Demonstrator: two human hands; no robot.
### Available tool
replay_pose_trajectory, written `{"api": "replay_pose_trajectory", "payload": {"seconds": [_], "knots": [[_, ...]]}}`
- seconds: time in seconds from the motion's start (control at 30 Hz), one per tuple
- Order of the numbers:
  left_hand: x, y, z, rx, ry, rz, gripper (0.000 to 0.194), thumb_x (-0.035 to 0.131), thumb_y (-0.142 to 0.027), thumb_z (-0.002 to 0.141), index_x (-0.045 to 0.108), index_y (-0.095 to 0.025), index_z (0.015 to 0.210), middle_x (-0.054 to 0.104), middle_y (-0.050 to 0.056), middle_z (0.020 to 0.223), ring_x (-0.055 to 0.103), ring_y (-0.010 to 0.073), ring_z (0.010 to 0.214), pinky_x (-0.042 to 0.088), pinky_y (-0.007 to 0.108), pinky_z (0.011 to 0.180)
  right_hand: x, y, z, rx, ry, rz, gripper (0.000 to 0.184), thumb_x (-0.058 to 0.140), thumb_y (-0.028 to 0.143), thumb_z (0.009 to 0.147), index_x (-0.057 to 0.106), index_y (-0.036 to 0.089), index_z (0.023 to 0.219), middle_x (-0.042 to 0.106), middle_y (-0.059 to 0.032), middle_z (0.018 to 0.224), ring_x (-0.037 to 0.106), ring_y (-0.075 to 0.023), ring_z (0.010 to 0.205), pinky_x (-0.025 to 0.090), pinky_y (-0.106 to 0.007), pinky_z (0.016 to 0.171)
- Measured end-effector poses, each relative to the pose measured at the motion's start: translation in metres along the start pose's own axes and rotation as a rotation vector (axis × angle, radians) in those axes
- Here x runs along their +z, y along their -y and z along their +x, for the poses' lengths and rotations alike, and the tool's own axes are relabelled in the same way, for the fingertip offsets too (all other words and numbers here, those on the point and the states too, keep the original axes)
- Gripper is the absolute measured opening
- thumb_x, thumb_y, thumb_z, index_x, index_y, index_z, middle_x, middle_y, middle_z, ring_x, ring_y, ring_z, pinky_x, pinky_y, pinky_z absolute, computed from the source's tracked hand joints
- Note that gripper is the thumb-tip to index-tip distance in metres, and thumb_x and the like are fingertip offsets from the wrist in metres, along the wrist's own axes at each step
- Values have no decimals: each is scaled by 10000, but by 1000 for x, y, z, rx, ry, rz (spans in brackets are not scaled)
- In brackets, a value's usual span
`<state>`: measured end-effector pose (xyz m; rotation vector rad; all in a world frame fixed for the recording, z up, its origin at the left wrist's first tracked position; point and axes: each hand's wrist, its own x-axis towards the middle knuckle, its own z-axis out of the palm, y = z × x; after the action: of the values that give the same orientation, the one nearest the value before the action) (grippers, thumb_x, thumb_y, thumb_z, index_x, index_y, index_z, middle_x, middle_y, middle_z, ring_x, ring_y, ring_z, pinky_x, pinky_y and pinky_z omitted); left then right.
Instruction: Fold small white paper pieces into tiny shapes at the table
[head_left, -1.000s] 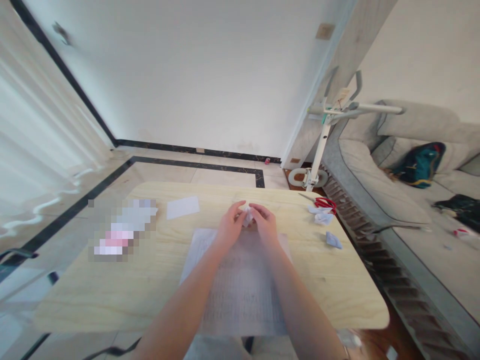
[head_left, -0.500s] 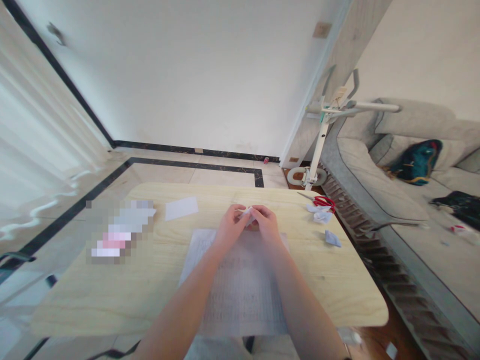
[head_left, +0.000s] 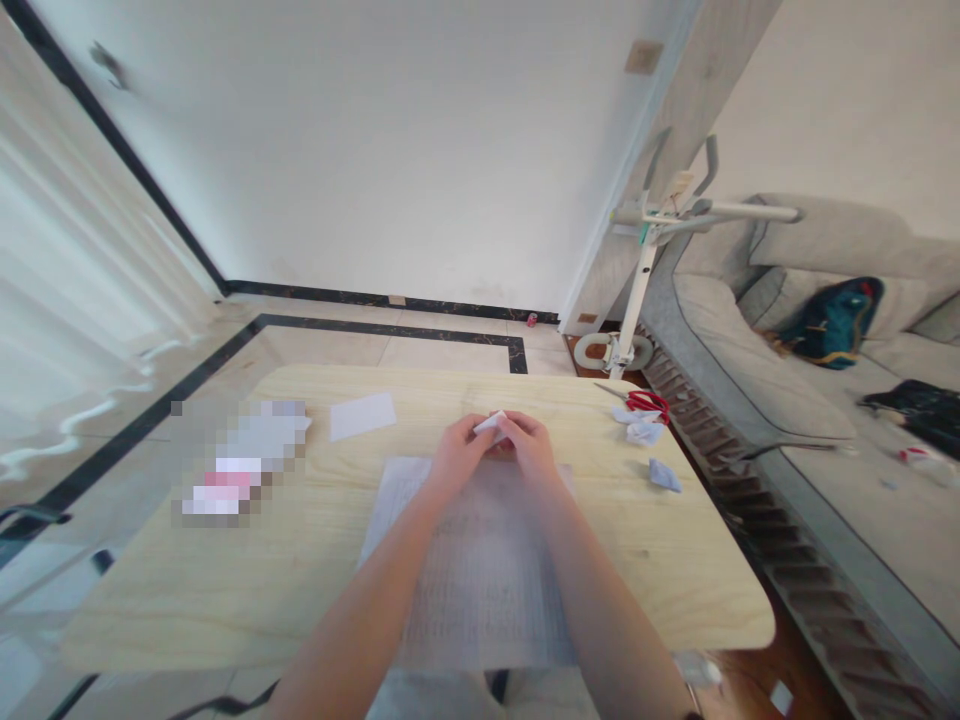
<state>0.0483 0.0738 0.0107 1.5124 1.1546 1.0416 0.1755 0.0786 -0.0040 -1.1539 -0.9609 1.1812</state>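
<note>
Closest to me, two bare forearms stretch forward across a printed sheet lying flat on a pale wooden table; I cannot read its print. Just past the sheet's far edge, the left hand and right hand meet, both clamped by their fingertips on a small folded white paper. What I can see of it is a narrow, plain white strip, slanting up toward the right; fingers cover the rest, so I cannot tell its full shape. To the right lies a bluish folded paper piece, with crumpled white paper scraps beyond it, beside red-handled scissors. Left of the hands, well apart, is a flat blank white rectangle of paper. Past the table, I see a white exercise machine, a grey sofa bearing a teal backpack, and a white wall.
</note>
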Motion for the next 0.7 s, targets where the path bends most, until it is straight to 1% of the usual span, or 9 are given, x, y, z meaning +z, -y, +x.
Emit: {"api": "replay_pose_trajectory", "payload": {"seconds": [0.07, 0.2, 0.33, 0.5, 0.6, 0.7], "knots": [[0, -1, 0, -8, 4, -15, 305, 530, -385, 795, 657, -131, 907, 682, 44, 758, 613, 160, 661, 451, 246, 593, 0, 1, 0, -18, -14, -17, 200, 680, 362, 627, 705, 183, 711, 656, -14, 657, 540, -134, 556, 396, -239, 497], [-1, 0, -1, 0, 49, -51, 341, 567, -437, 776, 652, -133, 905, 695, 58, 785, 641, 178, 701, 474, 258, 629, 1, 4, -1, -32, -27, 3, 172, 679, 347, 627, 693, 183, 675, 630, 1, 606, 508, -118, 528, 382, -233, 491], [0, 0, -2, -6, 50, -21, 313, 589, -415, 763, 648, -142, 905, 699, 52, 789, 652, 183, 706, 482, 263, 632, 1, 4, -1, -39, -26, 2, 171, 673, 356, 626, 677, 187, 647, 621, 4, 584, 506, -124, 526, 389, -240, 493], [-1, -1, -1, -1, 58, -2, 273, 551, -360, 783, 653, -143, 915, 699, 49, 798, 645, 175, 701, 485, 263, 633, 0, 4, -1, -32, -25, -18, 201, 683, 388, 623, 672, 189, 645, 626, 0, 598, 524, -132, 538, 402, -239, 490], [-1, -2, -1, 15, 37, 32, 264, 548, -350, 780, 664, -145, 898, 697, 49, 797, 635, 175, 711, 476, 259, 631, 0, 3, -1, -14, -16, -10, 193, 688, 382, 625, 677, 192, 655, 639, -3, 619, 537, -138, 548, 416, -244, 496], [-1, -3, 0, 14, 39, 38, 272, 552, -358, 777, 665, -142, 897, 695, 52, 804, 629, 178, 719, 467, 258, 628, -1, 1, -1, -23, -16, -4, 173, 687, 364, 630, 687, 194, 663, 648, -2, 631, 553, -143, 566, 432, -251, 519]]}}
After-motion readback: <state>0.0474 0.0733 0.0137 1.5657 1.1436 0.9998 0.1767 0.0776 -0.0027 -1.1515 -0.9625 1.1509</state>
